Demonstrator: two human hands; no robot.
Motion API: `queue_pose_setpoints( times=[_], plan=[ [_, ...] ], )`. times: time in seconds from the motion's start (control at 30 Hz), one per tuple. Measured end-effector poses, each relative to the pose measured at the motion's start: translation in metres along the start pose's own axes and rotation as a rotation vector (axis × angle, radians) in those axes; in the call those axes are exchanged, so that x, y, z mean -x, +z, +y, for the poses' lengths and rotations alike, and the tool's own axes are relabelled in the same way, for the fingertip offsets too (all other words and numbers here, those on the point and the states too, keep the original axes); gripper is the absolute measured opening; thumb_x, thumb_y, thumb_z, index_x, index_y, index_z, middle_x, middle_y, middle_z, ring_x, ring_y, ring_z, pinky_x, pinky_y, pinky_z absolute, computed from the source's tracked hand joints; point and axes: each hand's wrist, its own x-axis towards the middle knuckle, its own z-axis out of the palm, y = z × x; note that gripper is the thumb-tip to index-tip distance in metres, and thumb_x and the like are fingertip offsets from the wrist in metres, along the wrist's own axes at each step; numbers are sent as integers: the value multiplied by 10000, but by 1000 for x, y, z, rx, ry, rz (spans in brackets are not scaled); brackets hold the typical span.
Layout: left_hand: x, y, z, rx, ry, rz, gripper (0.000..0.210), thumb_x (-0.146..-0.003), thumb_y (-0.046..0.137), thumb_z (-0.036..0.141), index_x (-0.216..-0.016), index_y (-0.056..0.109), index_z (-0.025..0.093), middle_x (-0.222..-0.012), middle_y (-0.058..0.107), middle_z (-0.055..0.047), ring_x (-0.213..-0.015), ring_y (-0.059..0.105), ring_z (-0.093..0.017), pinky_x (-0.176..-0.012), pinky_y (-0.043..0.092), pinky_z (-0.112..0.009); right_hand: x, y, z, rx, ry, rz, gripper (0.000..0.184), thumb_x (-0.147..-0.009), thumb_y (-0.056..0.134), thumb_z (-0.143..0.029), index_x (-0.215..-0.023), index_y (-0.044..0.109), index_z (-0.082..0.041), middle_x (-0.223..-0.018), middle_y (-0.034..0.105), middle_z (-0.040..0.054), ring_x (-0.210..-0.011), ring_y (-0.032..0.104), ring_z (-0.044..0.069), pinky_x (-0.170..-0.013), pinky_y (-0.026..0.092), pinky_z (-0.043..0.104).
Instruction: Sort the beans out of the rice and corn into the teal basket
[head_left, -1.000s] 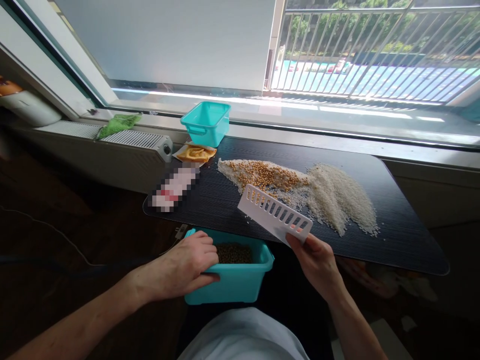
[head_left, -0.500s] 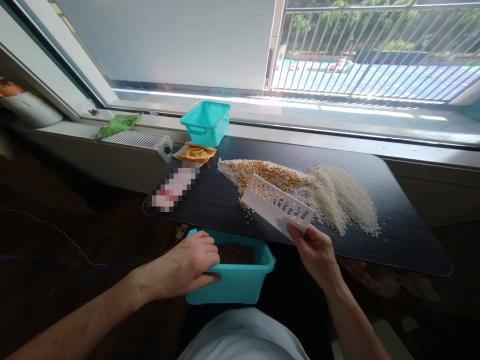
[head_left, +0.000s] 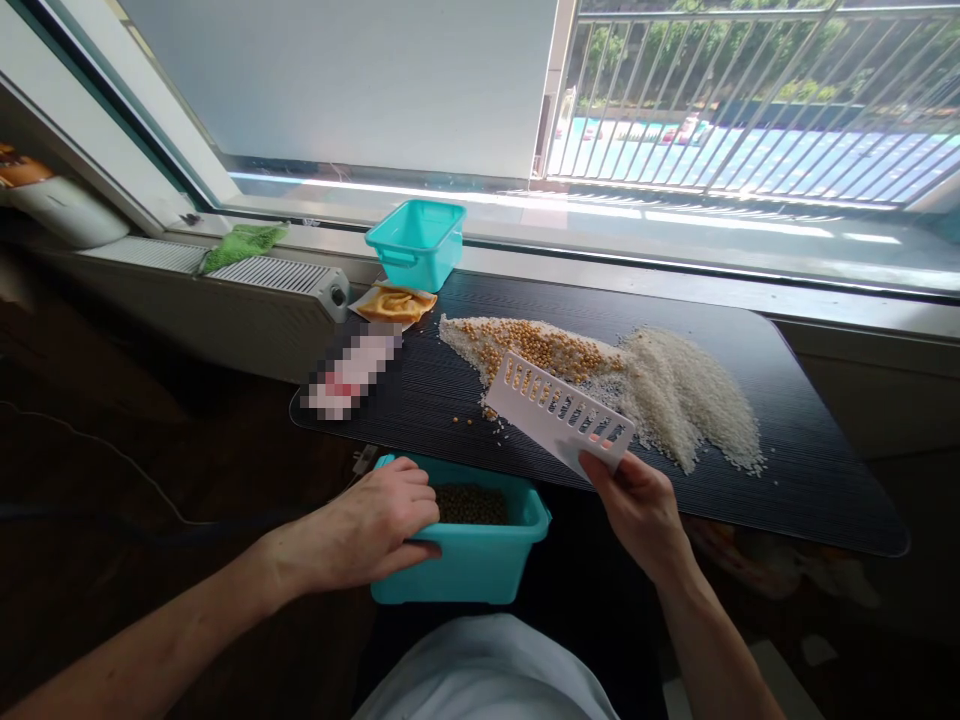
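Observation:
My left hand (head_left: 394,520) grips the near left rim of a turquoise plastic bin (head_left: 469,565), fingers over the edge and thumb on the outer wall. Small brownish round grains (head_left: 471,505) lie inside that bin. In my right hand (head_left: 634,500) is a white slotted plastic piece (head_left: 551,425), pinched at its right end and tilted over the table's near edge. Just behind its slots, yellow round beans (head_left: 551,352) are spread over white rice (head_left: 694,400). A few loose beans (head_left: 461,420) lie left of the slotted piece.
The black table (head_left: 810,480) carries the rice pile. Another turquoise bin (head_left: 424,250) stands at its back left, beside a flat packet with an orange-yellow picture (head_left: 394,302). A pixelated item (head_left: 349,375) lies near the left edge. A green cloth (head_left: 244,247) rests on the radiator (head_left: 285,275).
A couple of beans now lie on the bare table left of the slotted piece. Both hands keep their grips; the view has shifted slightly.

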Motion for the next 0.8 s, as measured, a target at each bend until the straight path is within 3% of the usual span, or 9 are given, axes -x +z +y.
queue_pose_setpoints(
  times=[0.13,0.37,0.8],
  plan=[
    [1,-1,0,-7,6,11,223,-867,692,243,-702,557,180,-690,596,20,-719,525,-170,-789,372,-318,4,-2,-5,-3,-15,-60,268,-820,658,-348,-1016,780,-213,-1000,788,41,-938,741,286,-868,583,406],
    [1,0,-1,-6,3,18,213,-868,688,236,-705,563,179,-690,601,20,-724,526,-170,-798,369,-321,3,-3,0,17,0,24,281,-803,684,-391,-992,786,-209,-983,791,50,-888,749,286,-852,592,428],
    [8,0,-3,7,-24,27,217,-877,681,252,-707,565,185,-721,611,11,-749,530,-179,-792,372,-323,11,-5,-3,-15,-2,-38,262,-799,702,-385,-981,793,-220,-995,789,42,-925,744,300,-867,592,424]
  ],
)
